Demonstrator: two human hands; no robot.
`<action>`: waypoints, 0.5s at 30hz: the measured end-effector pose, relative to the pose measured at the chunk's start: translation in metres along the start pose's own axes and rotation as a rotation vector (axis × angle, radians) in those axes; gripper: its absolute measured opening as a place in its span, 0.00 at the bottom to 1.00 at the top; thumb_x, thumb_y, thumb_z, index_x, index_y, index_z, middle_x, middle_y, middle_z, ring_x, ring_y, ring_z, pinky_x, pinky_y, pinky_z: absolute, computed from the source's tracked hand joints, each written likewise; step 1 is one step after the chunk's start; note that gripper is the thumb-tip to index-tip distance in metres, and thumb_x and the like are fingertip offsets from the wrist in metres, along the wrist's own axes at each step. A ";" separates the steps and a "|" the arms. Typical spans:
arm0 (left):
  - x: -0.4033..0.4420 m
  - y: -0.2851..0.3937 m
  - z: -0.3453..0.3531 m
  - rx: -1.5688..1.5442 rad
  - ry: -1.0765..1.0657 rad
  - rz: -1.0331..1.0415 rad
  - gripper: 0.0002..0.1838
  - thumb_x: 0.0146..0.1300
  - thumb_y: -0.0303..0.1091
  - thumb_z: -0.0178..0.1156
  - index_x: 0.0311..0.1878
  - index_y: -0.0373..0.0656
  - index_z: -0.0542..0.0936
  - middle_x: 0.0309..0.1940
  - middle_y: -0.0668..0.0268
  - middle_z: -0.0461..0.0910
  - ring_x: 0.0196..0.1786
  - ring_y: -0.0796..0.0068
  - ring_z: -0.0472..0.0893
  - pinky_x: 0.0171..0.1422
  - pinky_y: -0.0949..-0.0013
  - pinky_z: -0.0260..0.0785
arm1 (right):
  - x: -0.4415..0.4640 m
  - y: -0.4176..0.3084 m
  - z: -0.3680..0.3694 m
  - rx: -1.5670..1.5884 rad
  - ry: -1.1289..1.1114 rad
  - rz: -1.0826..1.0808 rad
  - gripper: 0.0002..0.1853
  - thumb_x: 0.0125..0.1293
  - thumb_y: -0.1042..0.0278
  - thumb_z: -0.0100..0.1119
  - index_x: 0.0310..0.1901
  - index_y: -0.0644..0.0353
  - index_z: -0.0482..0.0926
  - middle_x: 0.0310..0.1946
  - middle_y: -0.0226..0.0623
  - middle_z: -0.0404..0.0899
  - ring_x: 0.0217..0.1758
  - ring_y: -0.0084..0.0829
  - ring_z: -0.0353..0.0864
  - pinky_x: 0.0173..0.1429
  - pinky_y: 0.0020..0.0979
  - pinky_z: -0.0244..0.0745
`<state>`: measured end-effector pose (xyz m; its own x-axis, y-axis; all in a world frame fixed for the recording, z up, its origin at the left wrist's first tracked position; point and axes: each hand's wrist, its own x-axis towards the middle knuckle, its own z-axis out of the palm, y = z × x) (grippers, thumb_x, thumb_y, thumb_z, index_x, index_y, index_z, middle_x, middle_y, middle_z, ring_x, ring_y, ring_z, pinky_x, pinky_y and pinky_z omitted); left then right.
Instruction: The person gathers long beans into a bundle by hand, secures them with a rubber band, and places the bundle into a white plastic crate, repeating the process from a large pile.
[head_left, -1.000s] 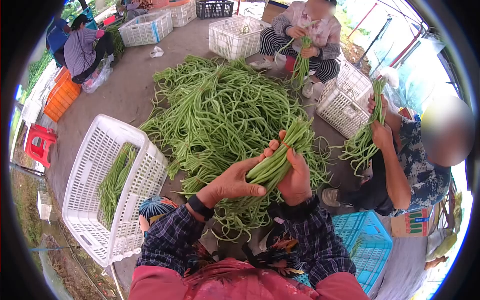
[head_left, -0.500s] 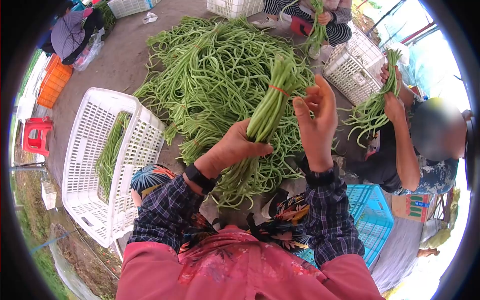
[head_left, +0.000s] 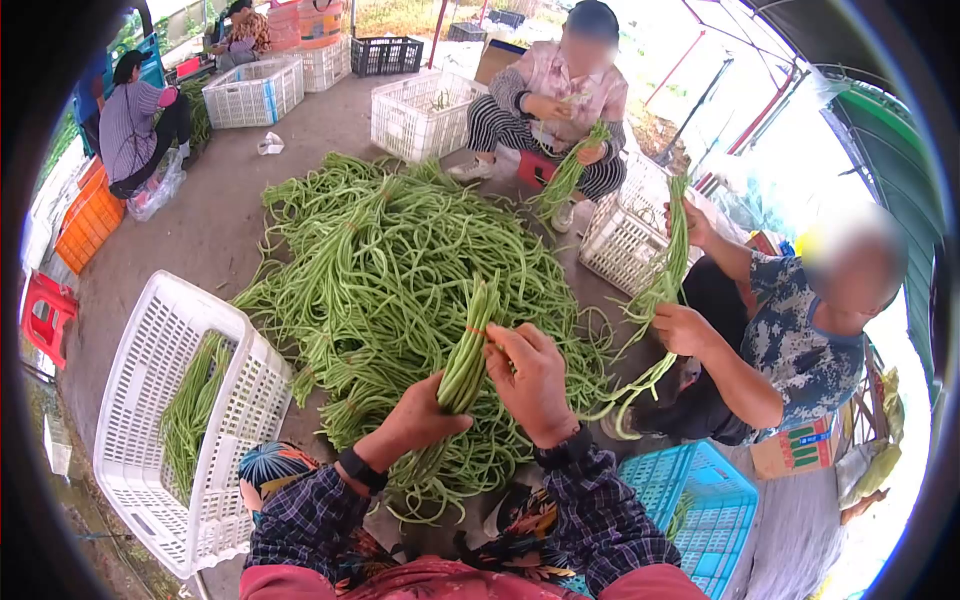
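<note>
My left hand (head_left: 422,418) is wrapped round the middle of a bundle of long green yardlong beans (head_left: 463,372), held upright and slightly tilted. A red rubber band (head_left: 474,330) circles the bundle near its top. My right hand (head_left: 530,378) is at the bundle's right side, its fingers curled and pinching at the band. Loose bean ends hang below my left hand. Behind and beneath my hands spreads a large pile of yardlong beans (head_left: 400,250) on the ground.
A white crate (head_left: 250,400) with beans stands at left, a blue crate (head_left: 735,520) at lower right. Opposite, one person (head_left: 570,110) sits holding beans; another person (head_left: 800,340) at right holds a long bunch. More white crates (head_left: 255,92) and a red stool (head_left: 48,318) stand around.
My right hand has gone from open and apart to the band on the bundle. The view has tilted up, showing more of the people and crates beyond. The left hand keeps its hold.
</note>
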<state>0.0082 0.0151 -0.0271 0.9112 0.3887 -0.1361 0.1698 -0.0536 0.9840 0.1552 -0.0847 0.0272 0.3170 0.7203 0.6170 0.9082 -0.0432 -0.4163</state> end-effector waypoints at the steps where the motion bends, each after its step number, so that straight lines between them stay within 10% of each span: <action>1: 0.000 -0.002 0.000 0.006 0.002 0.012 0.26 0.45 0.31 0.68 0.49 0.37 0.72 0.36 0.63 0.78 0.40 0.75 0.76 0.47 0.69 0.69 | -0.001 -0.001 -0.002 -0.001 -0.046 0.033 0.12 0.56 0.76 0.60 0.44 0.64 0.76 0.26 0.37 0.72 0.28 0.33 0.74 0.32 0.32 0.69; 8: -0.016 -0.008 0.007 0.124 0.133 0.103 0.26 0.45 0.30 0.67 0.50 0.38 0.73 0.35 0.63 0.79 0.37 0.73 0.77 0.45 0.68 0.70 | -0.021 0.001 -0.006 0.368 -0.073 0.403 0.13 0.57 0.74 0.62 0.44 0.63 0.73 0.32 0.37 0.77 0.30 0.26 0.78 0.35 0.28 0.73; 15: -0.001 0.002 0.016 0.044 0.067 0.077 0.22 0.42 0.26 0.66 0.44 0.37 0.73 0.30 0.68 0.76 0.33 0.79 0.74 0.39 0.71 0.69 | -0.022 0.001 -0.011 0.413 -0.082 0.212 0.25 0.58 0.73 0.61 0.58 0.60 0.69 0.43 0.43 0.72 0.42 0.41 0.77 0.45 0.34 0.75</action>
<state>0.0136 0.0001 -0.0272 0.8952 0.4427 -0.0512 0.1184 -0.1255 0.9850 0.1518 -0.1076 0.0208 0.4464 0.7781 0.4419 0.6359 0.0716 -0.7684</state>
